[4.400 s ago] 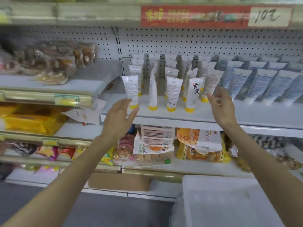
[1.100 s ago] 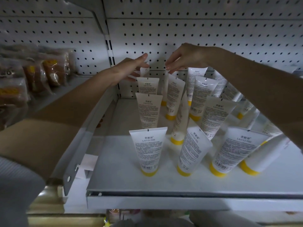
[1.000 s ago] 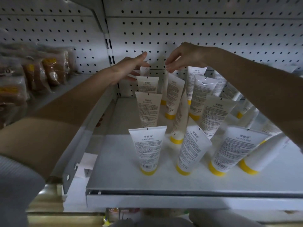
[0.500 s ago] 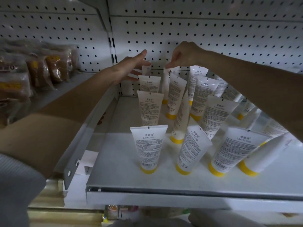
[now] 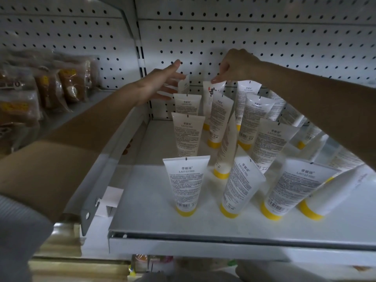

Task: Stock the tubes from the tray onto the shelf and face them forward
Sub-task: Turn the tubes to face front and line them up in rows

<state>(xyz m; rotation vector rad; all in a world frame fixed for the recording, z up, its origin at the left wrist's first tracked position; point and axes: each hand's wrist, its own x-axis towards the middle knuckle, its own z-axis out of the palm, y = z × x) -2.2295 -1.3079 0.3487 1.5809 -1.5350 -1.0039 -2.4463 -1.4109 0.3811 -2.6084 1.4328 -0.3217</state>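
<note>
Shelf (image 5: 154, 200): white tubes (image 5: 186, 184), yellow caps, standing cap-down in rows, several tilted. Right hand (image 5: 238, 66): pinching top edge of rear tube (image 5: 209, 94) near pegboard (image 5: 264, 37). Left hand (image 5: 158, 84): fingers straight, spread, just beside corner tube (image 5: 184, 86). Snack packs (image 5: 61, 82): neighbouring shelf, left.

The rear tube (image 5: 211, 94) under the fingertips (image 5: 216, 80) of the right hand (image 5: 238, 66) is white, with a black brush character and a small red mark. The front tubes (image 5: 186, 186), nearer than those fingertips, are white with grey print, black barcodes and yellow caps. Behind the fingers, the pegboard (image 5: 264, 37) is white, dotted with even rows of dark holes. Left of the left hand (image 5: 160, 82), the packets (image 5: 61, 84) are brown with orange-yellow labels.
</note>
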